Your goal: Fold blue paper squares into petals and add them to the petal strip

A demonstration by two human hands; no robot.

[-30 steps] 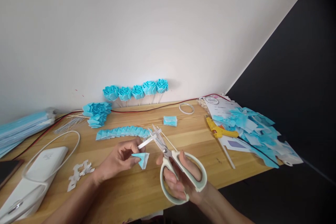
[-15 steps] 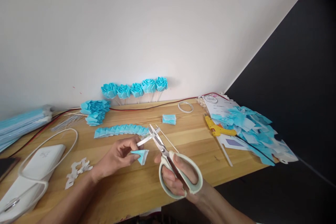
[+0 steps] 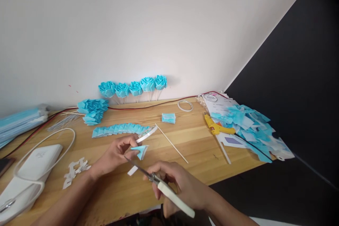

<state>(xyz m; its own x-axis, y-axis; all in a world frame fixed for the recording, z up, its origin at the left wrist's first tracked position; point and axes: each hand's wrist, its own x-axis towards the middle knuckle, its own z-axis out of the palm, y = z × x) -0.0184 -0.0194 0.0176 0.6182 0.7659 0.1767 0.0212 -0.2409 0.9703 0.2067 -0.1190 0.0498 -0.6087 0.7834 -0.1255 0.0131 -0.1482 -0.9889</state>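
Note:
Between the fingers and thumb of my left hand is a strip of white tape, its free end pointing up and right. The same hand pinches a small folded blue fabric piece with a white edge. My right hand is wrapped round the scissors, which have cream handles and blades together, pointing left. A short white piece of tape shows at the blades; whether it sticks to them I cannot tell. A row of overlapping folded blue pieces lies just behind my left hand.
Blue flowers on sticks lean against the wall; more flowers lie left. A thin stick, a tape roll and a small blue bundle lie mid-table. Right are a yellow glue gun and blue scraps; left, a white power bank.
The scissors have closed and swung down and left, away from the tape strip. A short white piece now appears by their blades. My left hand stays nearly in place.

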